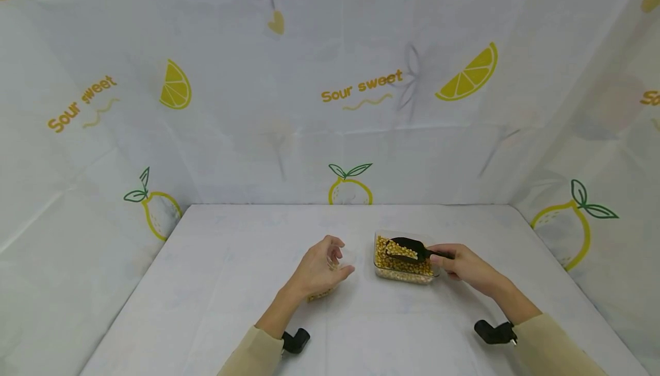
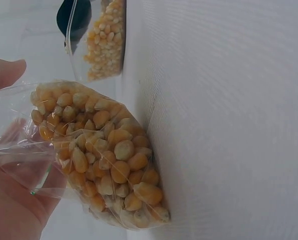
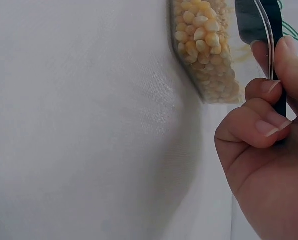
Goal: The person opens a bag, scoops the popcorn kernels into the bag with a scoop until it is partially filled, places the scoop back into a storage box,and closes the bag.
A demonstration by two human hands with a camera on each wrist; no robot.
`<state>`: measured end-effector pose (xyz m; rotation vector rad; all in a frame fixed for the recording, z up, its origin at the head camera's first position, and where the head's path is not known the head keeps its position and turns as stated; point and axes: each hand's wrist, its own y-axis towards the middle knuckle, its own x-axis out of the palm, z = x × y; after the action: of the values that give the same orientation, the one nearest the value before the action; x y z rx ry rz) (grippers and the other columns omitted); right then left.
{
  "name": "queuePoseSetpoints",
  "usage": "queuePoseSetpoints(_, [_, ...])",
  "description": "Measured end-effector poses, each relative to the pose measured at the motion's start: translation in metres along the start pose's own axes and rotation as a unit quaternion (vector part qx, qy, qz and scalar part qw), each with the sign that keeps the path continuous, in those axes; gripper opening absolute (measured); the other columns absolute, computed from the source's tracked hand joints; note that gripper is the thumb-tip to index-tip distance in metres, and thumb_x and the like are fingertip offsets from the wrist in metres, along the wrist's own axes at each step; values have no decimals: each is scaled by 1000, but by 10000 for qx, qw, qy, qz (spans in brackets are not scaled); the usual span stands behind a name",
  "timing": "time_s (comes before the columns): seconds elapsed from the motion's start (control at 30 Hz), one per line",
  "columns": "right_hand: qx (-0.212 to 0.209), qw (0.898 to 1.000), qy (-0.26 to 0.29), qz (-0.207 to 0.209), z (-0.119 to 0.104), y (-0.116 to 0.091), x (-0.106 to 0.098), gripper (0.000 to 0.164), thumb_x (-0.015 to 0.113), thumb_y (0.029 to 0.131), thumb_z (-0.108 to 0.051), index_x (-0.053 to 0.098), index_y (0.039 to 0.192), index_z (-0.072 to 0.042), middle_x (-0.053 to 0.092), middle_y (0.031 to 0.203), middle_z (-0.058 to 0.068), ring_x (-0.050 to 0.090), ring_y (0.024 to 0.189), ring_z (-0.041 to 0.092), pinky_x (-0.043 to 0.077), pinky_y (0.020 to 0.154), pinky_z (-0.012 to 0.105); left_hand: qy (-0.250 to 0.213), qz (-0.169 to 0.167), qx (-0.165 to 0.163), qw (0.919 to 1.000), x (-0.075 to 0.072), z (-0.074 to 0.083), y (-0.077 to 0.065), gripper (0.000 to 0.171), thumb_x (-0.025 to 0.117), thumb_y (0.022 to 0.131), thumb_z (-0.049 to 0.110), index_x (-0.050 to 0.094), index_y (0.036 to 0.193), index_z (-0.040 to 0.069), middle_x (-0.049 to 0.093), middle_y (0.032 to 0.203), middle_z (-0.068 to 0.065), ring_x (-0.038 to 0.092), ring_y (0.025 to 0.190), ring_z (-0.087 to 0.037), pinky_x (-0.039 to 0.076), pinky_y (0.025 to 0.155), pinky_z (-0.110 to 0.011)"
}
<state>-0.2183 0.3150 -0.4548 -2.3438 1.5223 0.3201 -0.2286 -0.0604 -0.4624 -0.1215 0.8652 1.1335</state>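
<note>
In the right hand (image 1: 466,268), thumb and fingers grip the handle of a black scoop (image 1: 410,245). Yellow corn kernels lie in the scoop, which is over a clear rectangular container (image 1: 407,277) of corn kernels. My left hand (image 1: 318,267) curls round the upper part of a clear plastic bag (image 2: 108,160), thumb on one side and fingers on the other. Corn kernels fill the lower part of the bag, whose base is at the tabletop. From the head view, the left hand hides most of the bag.
A white cloth covers the table (image 1: 216,261). White curtains with lemon prints (image 1: 350,190) stand behind and at both sides. A black wrist mount (image 1: 296,341) sits by the left sleeve, another black mount (image 1: 493,332) by the right one.
</note>
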Motion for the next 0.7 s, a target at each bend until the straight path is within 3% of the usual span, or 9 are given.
queuePoseSetpoints(0.33, [-12,9999,114,18,4,-2,-1,56,57,106,-21,41,144,17,32,62,-4,21,54,15,30,52,36,-27,-58,-41,10000,0,1,0,51,81,87,25,57,123,-2,65,97,-13,57,82,-11,49,75,-28])
queuePoseSetpoints(0.7, [8,9989,-376,284,-12,-11,-10,54,57,106,-25,46,144,12,30,59,-3,25,53,11,31,51,32,13,-71,-79,9999,0,2,-1,48,80,87,26,57,122,4,66,99,-12,57,83,-11,49,75,-28])
